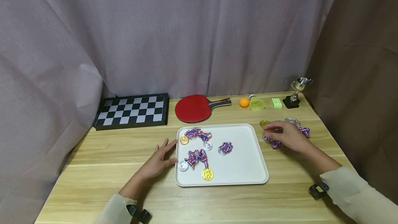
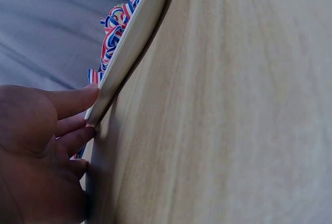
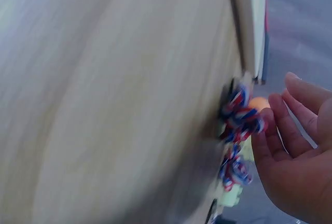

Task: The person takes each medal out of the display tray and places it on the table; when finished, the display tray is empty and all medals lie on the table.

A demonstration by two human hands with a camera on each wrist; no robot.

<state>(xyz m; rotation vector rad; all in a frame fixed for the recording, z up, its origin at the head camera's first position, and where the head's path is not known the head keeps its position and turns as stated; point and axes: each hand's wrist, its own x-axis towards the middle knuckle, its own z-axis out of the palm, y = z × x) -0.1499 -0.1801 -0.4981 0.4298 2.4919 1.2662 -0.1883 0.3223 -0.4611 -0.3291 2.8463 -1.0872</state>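
A white rectangular tray (image 1: pixel 242 165) lies on the wooden table. On its left half are medals with red, white and blue ribbons, among them a gold medal (image 1: pixel 207 174) and a silver medal (image 1: pixel 183 166); another ribboned silver medal (image 1: pixel 221 150) sits near the middle. My left hand (image 1: pixel 158 161) touches the tray's left rim with extended fingers and thumb. To the right of the tray, my right hand (image 1: pixel 290 137) is over more ribboned medals, thumb and fingers apart. A gold medal (image 1: pixel 264 123) and a silver medal (image 1: pixel 266 139) show beside its fingertips; the hand hides part of this group.
Along the back stand a checkered board (image 1: pixel 132 111), a red table tennis paddle (image 1: pixel 192 109), an orange ball (image 1: pixel 244 102), a yellow shuttlecock (image 1: pixel 256 103), a small light-green block (image 1: pixel 276 103) and a trophy cup (image 1: pixel 296 91). Grey curtain (image 1: pixel 199 34) hangs behind the table.
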